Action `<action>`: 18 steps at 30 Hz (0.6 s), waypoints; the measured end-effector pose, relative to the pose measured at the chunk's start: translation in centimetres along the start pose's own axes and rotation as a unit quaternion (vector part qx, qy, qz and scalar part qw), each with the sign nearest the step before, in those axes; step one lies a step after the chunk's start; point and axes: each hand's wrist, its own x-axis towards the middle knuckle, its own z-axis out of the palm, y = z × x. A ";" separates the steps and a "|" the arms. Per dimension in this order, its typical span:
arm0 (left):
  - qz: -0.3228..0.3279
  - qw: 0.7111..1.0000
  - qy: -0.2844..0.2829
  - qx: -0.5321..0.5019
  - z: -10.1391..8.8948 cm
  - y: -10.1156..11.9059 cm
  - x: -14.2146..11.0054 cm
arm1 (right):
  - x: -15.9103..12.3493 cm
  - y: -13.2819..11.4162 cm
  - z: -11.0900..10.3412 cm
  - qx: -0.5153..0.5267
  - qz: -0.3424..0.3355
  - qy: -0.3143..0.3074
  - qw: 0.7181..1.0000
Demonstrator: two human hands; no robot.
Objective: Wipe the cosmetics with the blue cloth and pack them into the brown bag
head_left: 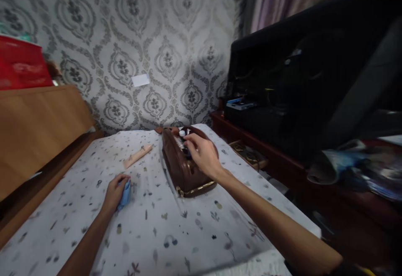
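A brown leather bag [176,163] lies on the patterned white cloth, its zipped top open and small items showing inside. My right hand [204,154] is over the opening, with thumb and fingertips brought together; whatever they hold, if anything, is too small to make out. Just beside those fingertips a white-capped item [182,133] pokes up from the bag. To the left, my left hand [114,192] rests on the cloth with its fingers curled over a small light-blue object [124,195], whose kind is not clear. A beige tube [138,156] lies flat beyond that hand.
The patterned cloth [153,242] covers the surface up to the wallpapered wall. A wooden panel [44,129] with a red box [25,62] on it borders the left. On the right stand a large black television [307,83] and a dark red cabinet edge [251,135].
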 end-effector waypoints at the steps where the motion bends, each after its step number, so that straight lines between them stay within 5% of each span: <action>1: 0.009 1.000 0.001 0.000 0.0 0.1 0.0 | -1.0 -0.4 0.4 0.027 -0.019 0.003 0.999; 9: 0.033 0.990 0.033 0.133 -3.1 -1.8 1.0 | -8.2 -1.1 7.8 0.075 -0.262 -0.097 0.957; 15: -0.003 0.968 0.092 0.232 -9.0 -3.8 2.3 | -9.1 -1.4 12.1 0.036 -0.191 -0.248 0.949; 18: -0.020 0.956 0.108 0.273 -10.2 -4.4 3.5 | -8.5 -1.9 13.5 0.090 -0.131 -0.280 0.947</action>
